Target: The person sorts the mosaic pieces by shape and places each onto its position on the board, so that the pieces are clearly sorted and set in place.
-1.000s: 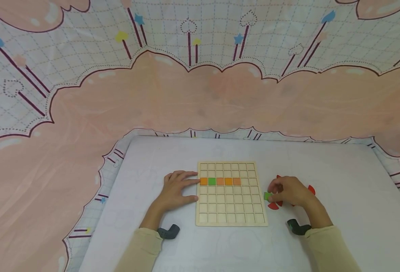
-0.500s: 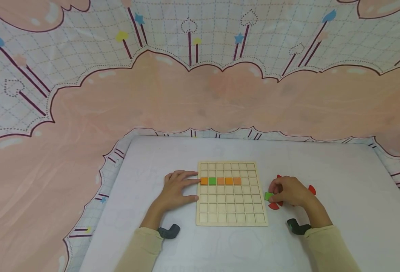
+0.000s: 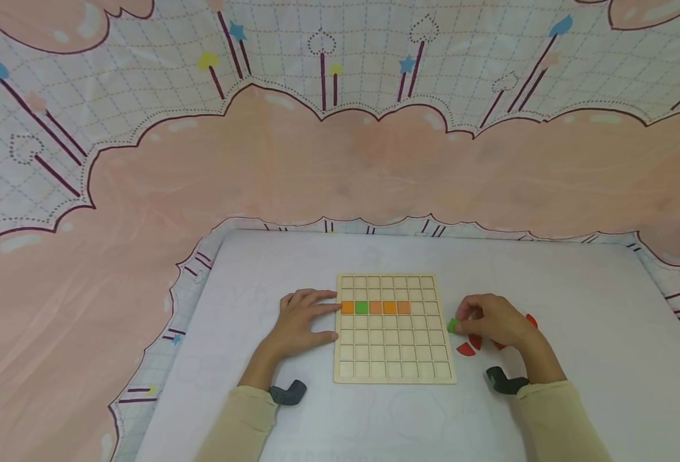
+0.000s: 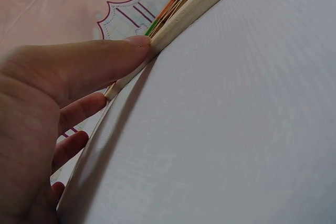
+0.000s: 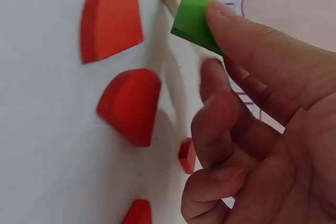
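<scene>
A pale wooden grid board (image 3: 394, 370) lies on the white table, with orange, green and light-orange square tiles (image 3: 376, 308) side by side in its third row from the far edge. Against the board's left edge rests my left hand (image 3: 299, 324), its fingers spread and nearly straight; the left wrist view has the thumb (image 4: 105, 64) touching the edge. My right hand (image 3: 497, 321), just right of the board, pinches a green square tile (image 5: 194, 19) between thumb and fingers, lifted off the table. Several red wedge-shaped pieces (image 5: 131, 103) lie below and around that hand; some are partly hidden.
The white tabletop (image 3: 259, 256) spreads around the board. Behind and to the left hangs a patterned pink and white cloth (image 3: 317, 167). A dark wrist-worn piece (image 3: 288, 393) sits at the left sleeve, another (image 3: 506, 382) at the right.
My right hand has risen slightly, and the green tile, flat at its fingertips before, is now lifted and tilted. The left hand stays against the board.
</scene>
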The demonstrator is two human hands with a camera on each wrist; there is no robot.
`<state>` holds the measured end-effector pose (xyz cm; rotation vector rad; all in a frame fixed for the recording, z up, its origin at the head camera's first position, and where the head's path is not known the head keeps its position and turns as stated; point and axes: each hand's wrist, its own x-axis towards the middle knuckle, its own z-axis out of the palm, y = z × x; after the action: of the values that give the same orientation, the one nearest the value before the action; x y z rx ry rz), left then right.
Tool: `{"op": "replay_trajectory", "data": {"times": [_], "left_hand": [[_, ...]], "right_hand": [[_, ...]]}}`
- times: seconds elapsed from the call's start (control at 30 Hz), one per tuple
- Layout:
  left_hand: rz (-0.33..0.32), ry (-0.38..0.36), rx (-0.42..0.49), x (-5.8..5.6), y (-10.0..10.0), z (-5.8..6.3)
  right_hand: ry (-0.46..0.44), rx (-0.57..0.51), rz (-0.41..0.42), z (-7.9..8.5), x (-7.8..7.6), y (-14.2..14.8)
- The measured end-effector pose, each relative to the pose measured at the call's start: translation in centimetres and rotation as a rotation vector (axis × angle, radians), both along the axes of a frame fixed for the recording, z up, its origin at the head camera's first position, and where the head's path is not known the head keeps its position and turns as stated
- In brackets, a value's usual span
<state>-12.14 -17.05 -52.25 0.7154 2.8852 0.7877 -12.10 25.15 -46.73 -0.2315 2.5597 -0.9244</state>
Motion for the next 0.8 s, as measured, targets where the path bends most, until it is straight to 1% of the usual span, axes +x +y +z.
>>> {"op": "replay_trajectory", "data": {"times": [0.17,0.33,0.5,0.63,0.8], "left_hand": [[0.000,-0.006,0.003,0.0,0.0,0.1],[0.002,0.009,0.006,0.1,0.1,0.2],[0.002,0.014,0.008,0.0,0.1,0.1],[0.001,0.021,0.012,0.1,0.0,0.1],[0.006,0.015,0.004,0.0,0.0,0.0]], "right_hand": [[0.035,-0.029,-0.007,0.3,-0.3,-0.4],[0.051,-0.093,-0.056,0.2,-0.7,-1.2],[0.020,-0.192,-0.119,-0.6,-1.1,-2.0],[0.017,-0.256,-0.148,-1.2,-1.4,-2.7],[0.046,-0.274,-0.173,-1.9,-1.7,-3.5]]}}
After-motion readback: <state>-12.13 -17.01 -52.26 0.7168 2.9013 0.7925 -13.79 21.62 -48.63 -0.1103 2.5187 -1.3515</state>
